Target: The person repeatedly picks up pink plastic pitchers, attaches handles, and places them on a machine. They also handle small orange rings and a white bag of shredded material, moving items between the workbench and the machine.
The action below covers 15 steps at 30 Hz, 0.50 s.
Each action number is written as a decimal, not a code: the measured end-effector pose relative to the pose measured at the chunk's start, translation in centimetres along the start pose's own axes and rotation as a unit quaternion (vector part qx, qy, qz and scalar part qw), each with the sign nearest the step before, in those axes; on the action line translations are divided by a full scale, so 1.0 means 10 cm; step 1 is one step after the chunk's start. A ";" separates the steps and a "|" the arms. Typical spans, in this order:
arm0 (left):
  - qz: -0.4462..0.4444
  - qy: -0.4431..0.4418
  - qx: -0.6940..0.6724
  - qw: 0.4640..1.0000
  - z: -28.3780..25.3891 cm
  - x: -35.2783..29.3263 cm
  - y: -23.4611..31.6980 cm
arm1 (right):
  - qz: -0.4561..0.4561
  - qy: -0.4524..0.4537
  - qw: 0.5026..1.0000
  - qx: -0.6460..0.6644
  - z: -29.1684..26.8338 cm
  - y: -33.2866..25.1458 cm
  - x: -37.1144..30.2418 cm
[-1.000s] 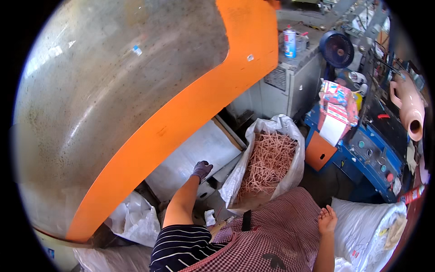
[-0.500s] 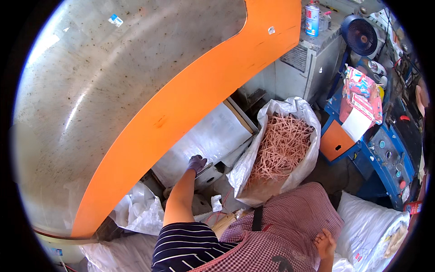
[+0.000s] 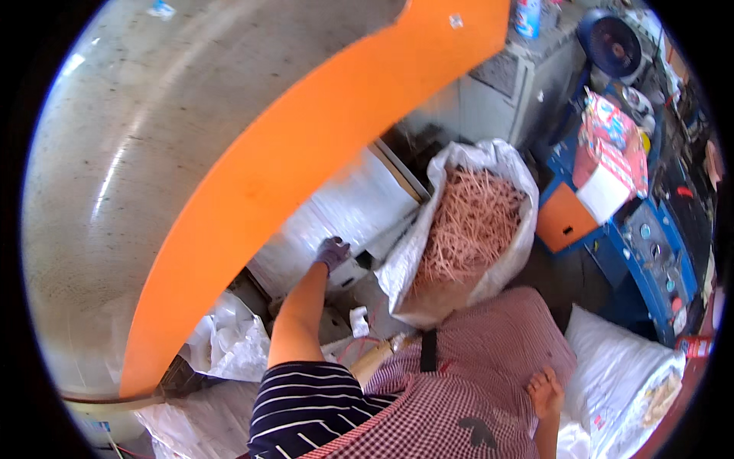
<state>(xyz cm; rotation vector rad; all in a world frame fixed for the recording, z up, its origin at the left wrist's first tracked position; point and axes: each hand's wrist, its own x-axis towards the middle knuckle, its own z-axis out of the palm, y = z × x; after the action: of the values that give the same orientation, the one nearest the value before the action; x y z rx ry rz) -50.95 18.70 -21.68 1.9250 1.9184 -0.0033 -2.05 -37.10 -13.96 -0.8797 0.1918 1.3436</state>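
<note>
My left hand (image 3: 332,253), in a greyish-purple glove, reaches forward below the orange curved guard (image 3: 264,183). Its fingers are curled at the near edge of a pale, shiny flat panel (image 3: 348,203); what they grip, if anything, is hidden. Bare, my right hand (image 3: 545,392) rests against the red-and-white checked apron (image 3: 489,356), fingers loosely bent and slightly apart, holding nothing. Right of the panel stands an open white woven sack (image 3: 388,287) full of thin pink plastic strips (image 3: 478,222).
A large clouded clear cover (image 3: 191,115) fills the upper left. At right are a blue machine (image 3: 650,252), a pink package (image 3: 612,141) and a fan (image 3: 612,44). A spray can (image 3: 527,19) tops a grey cabinet (image 3: 497,107). White sacks (image 3: 612,367) lie near me.
The view has shifted slightly, moving most of the scene upward in the picture. My left hand stays at the panel's edge, and my right hand remains against the apron.
</note>
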 end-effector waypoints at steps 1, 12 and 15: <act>0.001 0.003 0.020 1.000 0.01 -0.01 -0.03 | -0.004 -0.002 1.000 0.000 -0.01 0.00 -0.01; -0.101 -0.076 0.075 0.989 -0.13 -0.26 -0.49 | -0.045 -0.015 0.999 -0.001 -0.06 0.05 -0.12; -0.110 -0.057 0.093 0.988 -0.14 -0.41 -0.50 | -0.046 -0.016 0.999 -0.005 -0.04 0.04 -0.12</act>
<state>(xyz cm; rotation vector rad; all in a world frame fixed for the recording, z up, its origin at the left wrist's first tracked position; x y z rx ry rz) -56.30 15.02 -20.70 1.7708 2.1045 -0.3602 -2.61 -38.32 -13.70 -0.8645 0.1189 1.2719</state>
